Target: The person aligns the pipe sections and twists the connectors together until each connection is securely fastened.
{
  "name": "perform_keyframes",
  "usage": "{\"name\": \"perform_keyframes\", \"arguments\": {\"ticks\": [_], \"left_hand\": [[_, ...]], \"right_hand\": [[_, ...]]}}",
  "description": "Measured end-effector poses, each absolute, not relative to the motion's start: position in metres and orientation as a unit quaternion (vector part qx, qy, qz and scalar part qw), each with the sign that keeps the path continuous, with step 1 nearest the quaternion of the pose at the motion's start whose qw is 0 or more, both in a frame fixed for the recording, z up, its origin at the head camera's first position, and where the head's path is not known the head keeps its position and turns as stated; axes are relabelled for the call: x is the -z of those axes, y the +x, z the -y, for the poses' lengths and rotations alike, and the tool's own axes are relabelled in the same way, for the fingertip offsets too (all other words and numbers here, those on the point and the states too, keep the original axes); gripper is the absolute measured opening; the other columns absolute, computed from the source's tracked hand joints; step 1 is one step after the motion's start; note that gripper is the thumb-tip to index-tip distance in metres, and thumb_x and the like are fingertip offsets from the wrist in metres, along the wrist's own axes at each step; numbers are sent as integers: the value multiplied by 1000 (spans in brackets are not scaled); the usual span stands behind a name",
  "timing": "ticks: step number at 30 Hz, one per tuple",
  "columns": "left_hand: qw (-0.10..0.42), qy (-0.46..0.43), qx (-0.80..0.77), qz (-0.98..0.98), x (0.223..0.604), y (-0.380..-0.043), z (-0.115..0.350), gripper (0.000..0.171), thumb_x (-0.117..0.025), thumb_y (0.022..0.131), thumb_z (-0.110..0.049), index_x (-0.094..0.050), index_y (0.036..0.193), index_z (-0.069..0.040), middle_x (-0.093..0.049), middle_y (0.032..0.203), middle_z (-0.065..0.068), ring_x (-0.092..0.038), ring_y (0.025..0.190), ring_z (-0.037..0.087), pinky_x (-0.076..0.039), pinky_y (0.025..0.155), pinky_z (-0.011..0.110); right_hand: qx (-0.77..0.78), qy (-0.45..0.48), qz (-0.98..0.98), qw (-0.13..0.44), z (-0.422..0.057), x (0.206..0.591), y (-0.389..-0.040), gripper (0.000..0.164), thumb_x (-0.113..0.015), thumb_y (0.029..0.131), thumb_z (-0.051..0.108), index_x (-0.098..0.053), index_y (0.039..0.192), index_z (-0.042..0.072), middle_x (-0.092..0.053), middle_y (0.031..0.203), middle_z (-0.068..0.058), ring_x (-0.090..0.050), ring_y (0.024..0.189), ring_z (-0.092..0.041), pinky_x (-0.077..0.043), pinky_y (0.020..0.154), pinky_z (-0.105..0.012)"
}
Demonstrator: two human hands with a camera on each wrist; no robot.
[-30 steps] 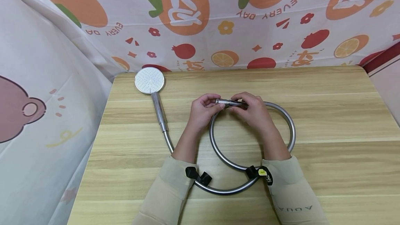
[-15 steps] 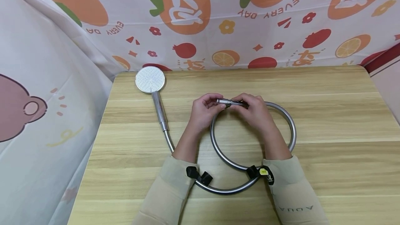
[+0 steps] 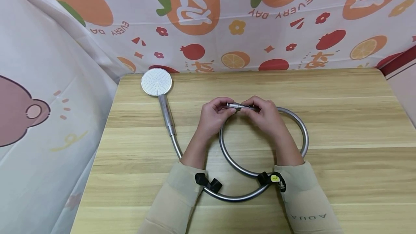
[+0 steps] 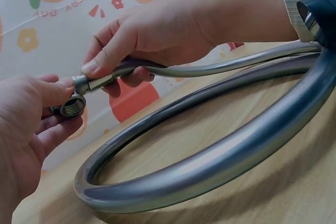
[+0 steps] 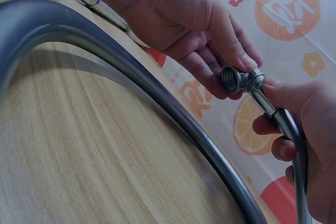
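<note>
Over the middle of the wooden table, my left hand (image 3: pixel 210 117) pinches a small metal pipe fitting (image 5: pixel 231 79) between thumb and fingers. The fitting's round mouth shows an inside thread in both wrist views. My right hand (image 3: pixel 267 116) grips the metal end sleeve (image 4: pixel 98 83) of a silver shower hose (image 3: pixel 306 136), its thumb right by the fitting. Sleeve and fitting meet end to end, in line. From there the hose loops round on the table, passes under both forearms, and runs to a shower head (image 3: pixel 156 82) lying spray face up at the back left.
The wooden table (image 3: pixel 354 125) ends at a fruit-print cloth (image 3: pixel 237 40) behind and a pale curtain (image 3: pixel 55 64) on the left. Black wrist camera mounts (image 3: pixel 208 182) sit at the cuffs, close over the hose.
My right thumb and forefinger have drawn slightly closer together at the hose end. The left hand keeps its pinch on the fitting, and the shower head and hose loop lie as before.
</note>
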State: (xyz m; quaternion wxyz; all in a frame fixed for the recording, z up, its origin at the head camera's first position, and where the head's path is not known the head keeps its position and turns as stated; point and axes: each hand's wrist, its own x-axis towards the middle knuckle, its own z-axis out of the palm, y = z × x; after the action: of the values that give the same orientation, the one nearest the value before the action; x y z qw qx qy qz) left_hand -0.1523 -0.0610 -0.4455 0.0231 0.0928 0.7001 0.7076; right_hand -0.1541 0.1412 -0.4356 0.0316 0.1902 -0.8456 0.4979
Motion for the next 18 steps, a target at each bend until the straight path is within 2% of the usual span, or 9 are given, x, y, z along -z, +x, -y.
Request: {"name": "perform_keyframes", "arguments": {"ticks": [9, 18], "left_hand": [[11, 102, -691, -716, 444, -151, 61, 24, -74, 86, -3, -68, 109, 1, -69, 101, 16, -69, 91, 18, -62, 80, 29], [5, 114, -688, -717, 447, -152, 61, 22, -74, 85, -2, -69, 107, 0, -70, 100, 14, -69, 93, 19, -62, 82, 30]], "right_hand": [[-528, 144, 837, -18, -141, 432, -153, 15, -69, 93, 29, -71, 102, 17, -69, 93, 0, -53, 79, -18, -45, 63, -24], [-529, 130, 838, -21, -141, 431, -153, 16, -67, 94, 33, -71, 99, 18, -67, 89, 0, -52, 76, -19, -44, 60, -26]]}}
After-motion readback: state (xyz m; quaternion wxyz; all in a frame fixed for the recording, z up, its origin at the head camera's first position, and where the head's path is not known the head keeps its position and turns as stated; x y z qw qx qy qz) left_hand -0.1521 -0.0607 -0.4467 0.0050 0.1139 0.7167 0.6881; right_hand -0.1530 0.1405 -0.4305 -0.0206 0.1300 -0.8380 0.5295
